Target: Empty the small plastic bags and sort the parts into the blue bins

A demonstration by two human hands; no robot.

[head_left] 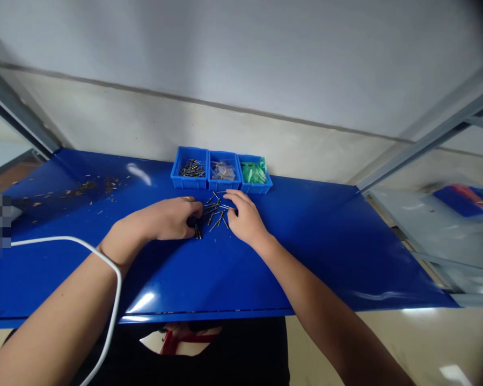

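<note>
A loose pile of thin metal rods (214, 210), which look like small drill bits, lies on the blue tabletop between my hands. My left hand (173, 217) is at the pile's left side with its fingers curled inward. Dark ends of a few bits show below its fingertips, and how many are in its grasp is hidden. On the right side of the pile, my right hand (246, 215) rests with fingers bent but apart, its thumb and forefinger beside the nearest rods. I cannot see anything held in it.
Behind the pile stand three joined blue bins: one with metal rods (192, 168), one with clear plastic bags (222, 170), one with green packets (253, 172). Brown debris (89, 186) is scattered at left. A white cable (116, 289) crosses my left forearm. Metal frame posts (422, 139) flank the blue table (322, 246).
</note>
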